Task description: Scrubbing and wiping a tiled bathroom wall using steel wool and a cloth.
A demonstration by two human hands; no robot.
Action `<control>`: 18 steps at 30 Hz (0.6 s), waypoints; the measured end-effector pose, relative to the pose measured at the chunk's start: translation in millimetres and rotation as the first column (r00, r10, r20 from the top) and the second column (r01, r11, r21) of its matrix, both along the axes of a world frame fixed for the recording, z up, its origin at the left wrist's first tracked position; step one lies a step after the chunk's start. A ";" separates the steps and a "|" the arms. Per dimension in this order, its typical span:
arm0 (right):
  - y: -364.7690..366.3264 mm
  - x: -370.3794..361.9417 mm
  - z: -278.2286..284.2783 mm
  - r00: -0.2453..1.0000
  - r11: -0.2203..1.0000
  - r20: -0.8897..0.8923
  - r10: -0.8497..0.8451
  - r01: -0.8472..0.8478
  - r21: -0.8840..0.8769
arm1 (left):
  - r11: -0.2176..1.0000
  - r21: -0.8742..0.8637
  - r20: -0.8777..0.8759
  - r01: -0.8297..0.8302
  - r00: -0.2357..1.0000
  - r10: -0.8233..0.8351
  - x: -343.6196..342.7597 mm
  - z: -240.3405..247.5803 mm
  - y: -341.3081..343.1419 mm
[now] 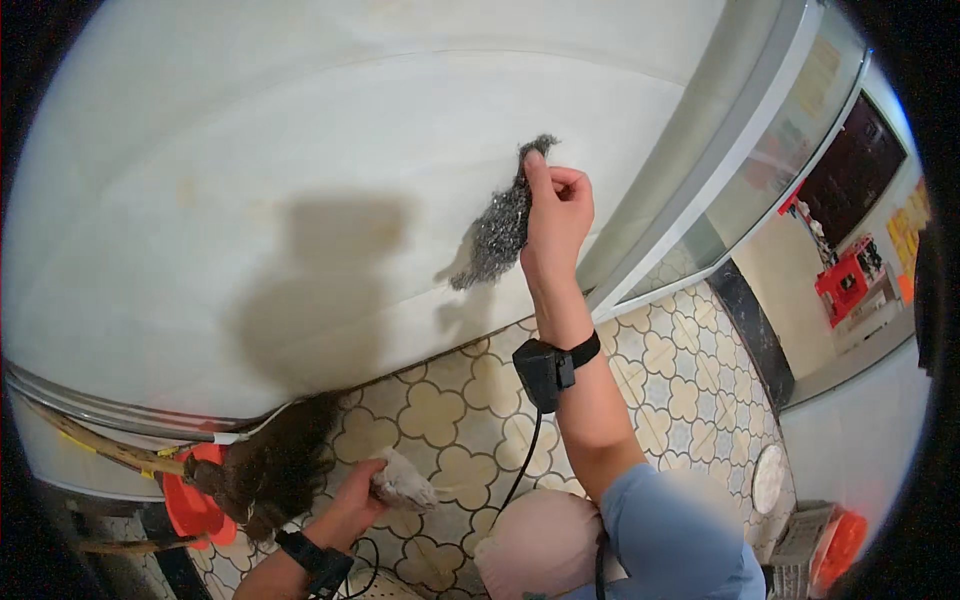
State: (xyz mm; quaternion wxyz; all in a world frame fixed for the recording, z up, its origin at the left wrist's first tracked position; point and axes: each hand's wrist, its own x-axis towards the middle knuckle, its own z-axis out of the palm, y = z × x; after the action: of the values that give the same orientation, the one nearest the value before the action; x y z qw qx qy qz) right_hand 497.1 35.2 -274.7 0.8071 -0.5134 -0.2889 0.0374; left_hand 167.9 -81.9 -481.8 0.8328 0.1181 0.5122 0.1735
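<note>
My right hand (557, 212) is raised in front of the white wall (330, 120), thumb and fingers pinched on the top end of a grey steel wool scourer (497, 232). Stretched into a ragged strip, the scourer hangs down to the left of the hand, close to the wall; I cannot tell whether it touches. Low down near the floor, my left hand (355, 502) grips a crumpled whitish cloth (404, 482). Part of that hand's fingers is hidden behind the cloth.
A dark-bristled broom (285, 465) and a red dustpan (195, 505) lean at the lower left. A glass door (690, 245) in a pale frame stands at right. Patterned tiles (430, 412) cover the floor. A red-and-grey container (825, 545) sits lower right.
</note>
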 end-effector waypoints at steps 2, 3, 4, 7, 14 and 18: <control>-2.5 -5.8 0.2 0.998 0.999 0.055 -0.010 0.013 -0.041 | 1.000 -0.030 0.011 -0.007 1.000 0.008 -0.8 -5.4 -1.9; -2.6 -21.3 -7.4 0.993 0.993 0.119 -0.011 0.025 -0.112 | 0.999 -0.029 0.004 0.022 1.000 -0.022 0.9 -4.2 -1.2; -2.7 -38.6 -18.1 0.973 0.988 0.227 0.038 -0.003 -0.152 | 0.998 -0.026 -0.002 0.058 0.998 -0.058 2.9 -1.5 0.2; -2.8 -72.7 -47.3 0.935 0.954 0.277 0.223 -0.151 -0.260 | 0.998 0.017 -0.033 0.060 0.998 -0.060 13.4 13.3 2.5; -7.9 38.5 -92.4 0.998 0.993 -0.066 0.017 -0.025 -0.120 | 0.999 0.003 0.004 -0.039 0.999 0.039 -2.1 2.5 -0.5; -7.8 49.9 -140.1 0.866 0.996 -0.494 0.074 -0.087 -0.003 | 0.999 -0.035 -0.055 0.027 0.998 -0.029 -10.3 -4.0 -0.4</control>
State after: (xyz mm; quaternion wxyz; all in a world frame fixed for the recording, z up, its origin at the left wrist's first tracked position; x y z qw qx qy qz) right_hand 547.0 27.5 -414.7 0.8454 -0.4843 -0.0942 0.2044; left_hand 157.6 -82.3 -485.8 0.8225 0.1158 0.5364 0.1496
